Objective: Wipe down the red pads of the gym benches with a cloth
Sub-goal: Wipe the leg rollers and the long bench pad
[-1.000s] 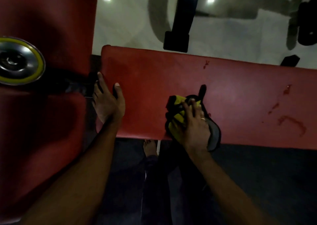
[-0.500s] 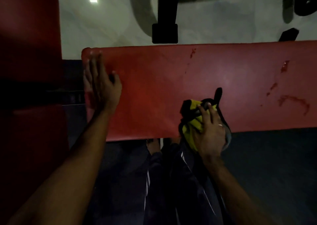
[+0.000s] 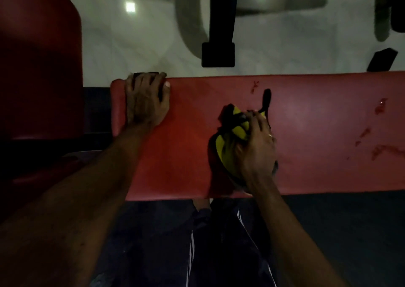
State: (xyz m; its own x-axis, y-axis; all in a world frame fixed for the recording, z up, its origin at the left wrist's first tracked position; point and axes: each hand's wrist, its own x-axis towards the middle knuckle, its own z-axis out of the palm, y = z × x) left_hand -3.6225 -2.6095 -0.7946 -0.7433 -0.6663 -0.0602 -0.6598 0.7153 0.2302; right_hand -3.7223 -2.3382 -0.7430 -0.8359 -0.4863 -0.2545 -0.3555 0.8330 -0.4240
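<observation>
We wipe further up the surface (image 3: 317, 133), left hand (image 3: 145, 102) now at its far left corner.
Since the earlier frame our left hand has slid up from the near left edge and lies flat, fingers released. Our right hand (image 3: 256, 146), fingers grasping the yellow-and-black cloth (image 3: 228, 142), has pushed it toward the middle. The stains (image 3: 381, 107) stay well right. The surface is cut off at right, and dimness hides whether our left fingertips hook its far edge.

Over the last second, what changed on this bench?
The left hand slid along the left end of the pad to its far corner. The right hand, gripping the cloth, pushed it farther onto the pad. The stains remain unwiped.
</observation>
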